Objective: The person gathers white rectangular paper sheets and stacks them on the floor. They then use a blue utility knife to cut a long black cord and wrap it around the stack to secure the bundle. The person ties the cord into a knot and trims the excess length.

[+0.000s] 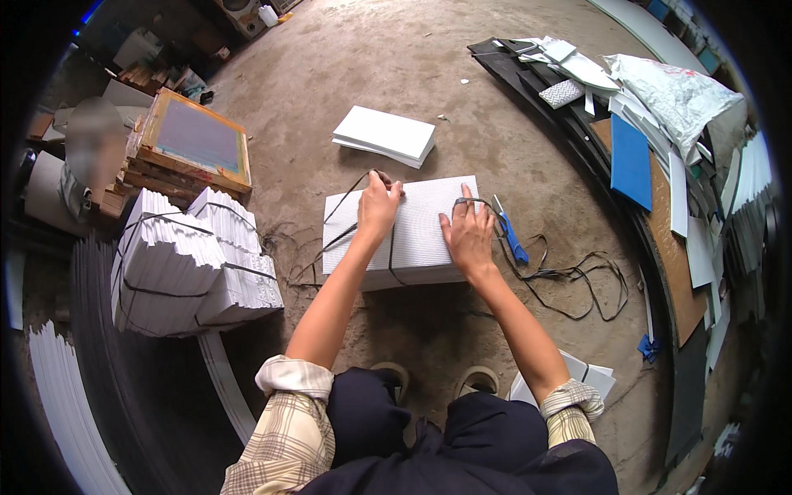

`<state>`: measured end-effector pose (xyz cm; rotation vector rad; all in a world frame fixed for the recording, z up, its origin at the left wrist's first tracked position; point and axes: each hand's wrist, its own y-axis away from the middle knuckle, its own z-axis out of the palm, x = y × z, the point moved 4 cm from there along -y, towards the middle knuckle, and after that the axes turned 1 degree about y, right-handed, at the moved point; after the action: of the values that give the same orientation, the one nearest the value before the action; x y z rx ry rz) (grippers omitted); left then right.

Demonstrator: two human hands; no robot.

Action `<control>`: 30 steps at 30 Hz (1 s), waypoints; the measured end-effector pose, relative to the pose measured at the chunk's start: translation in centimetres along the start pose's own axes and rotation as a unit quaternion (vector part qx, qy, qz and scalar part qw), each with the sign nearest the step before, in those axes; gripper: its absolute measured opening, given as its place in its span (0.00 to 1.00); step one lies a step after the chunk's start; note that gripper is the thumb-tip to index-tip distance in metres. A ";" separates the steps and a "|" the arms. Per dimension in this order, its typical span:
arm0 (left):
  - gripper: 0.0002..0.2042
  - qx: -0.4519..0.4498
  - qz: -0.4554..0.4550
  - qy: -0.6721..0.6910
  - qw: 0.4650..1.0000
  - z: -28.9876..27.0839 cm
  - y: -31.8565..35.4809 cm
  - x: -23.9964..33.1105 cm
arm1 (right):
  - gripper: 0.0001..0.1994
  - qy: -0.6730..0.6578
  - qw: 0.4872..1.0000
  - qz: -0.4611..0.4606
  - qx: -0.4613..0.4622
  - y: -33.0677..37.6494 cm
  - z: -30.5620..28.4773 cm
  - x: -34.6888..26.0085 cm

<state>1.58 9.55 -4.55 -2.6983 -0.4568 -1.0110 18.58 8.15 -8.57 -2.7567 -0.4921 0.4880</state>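
A stack of white ribbed sheets (425, 219) lies on the floor in front of me, a black strap (391, 252) running over its top and down its near side. At the stack's far left, my left hand (379, 206) pinches a black strap between closed fingertips. My right hand (470, 239) rests on the right part of the stack, fingers spread. Another length of strap crosses those fingers and trails off right into a loose tangle (590, 285). Just right of this hand lie blue-handled scissors (513, 239), touching or close to the stack's edge.
A smaller white stack (385, 134) lies beyond. Strapped white bundles (177, 272) and a framed screen (196, 136) stand left. White offcuts, a blue panel (631, 165) and a plastic bag (672, 99) pile up right. Another strapped white bundle (590, 373) is by my right forearm.
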 end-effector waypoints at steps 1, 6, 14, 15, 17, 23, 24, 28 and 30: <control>0.13 0.002 0.003 -0.045 0.999 -0.9 0.3 0.7 | 0.19 0.012 1.000 0.003 0.002 -0.1 -0.2 -0.1; 0.20 0.036 0.029 -0.141 0.989 -6.2 3.5 3.0 | 0.13 -0.036 0.999 0.012 0.007 -0.7 -4.3 -2.5; 0.21 -0.008 0.133 -0.116 0.984 -8.5 5.1 3.9 | 0.17 -0.145 0.986 -0.039 -0.073 -3.3 -6.9 -7.4; 0.22 -0.022 0.139 -0.107 0.984 -8.6 5.2 3.8 | 0.17 -0.152 0.984 -0.051 -0.080 -3.4 -7.0 -7.9; 0.21 -0.031 0.172 -0.083 0.981 -8.1 4.9 3.4 | 0.17 -0.143 0.981 -0.079 -0.104 -3.1 -7.2 -9.0; 0.20 -0.045 0.159 -0.030 0.986 -7.8 4.7 3.2 | 0.16 -0.172 0.973 -0.091 -0.125 -2.8 -5.7 -9.4; 0.19 -0.040 0.157 -0.022 0.987 -7.9 4.6 2.6 | 0.16 -0.184 0.972 -0.076 -0.123 -2.9 -5.5 -9.4; 0.17 -0.035 0.142 0.003 0.989 -7.6 4.9 1.3 | 0.15 -0.202 0.969 -0.088 -0.115 -3.2 -5.0 -9.0; 0.14 -0.046 0.111 -0.026 0.992 -6.9 5.6 0.9 | 0.13 -0.155 0.975 -0.103 -0.124 -3.3 -4.8 -8.8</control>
<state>0.08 2.38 0.61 -2.7853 -0.1160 -0.9220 11.72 6.68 -0.76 -2.8245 -0.9631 0.8631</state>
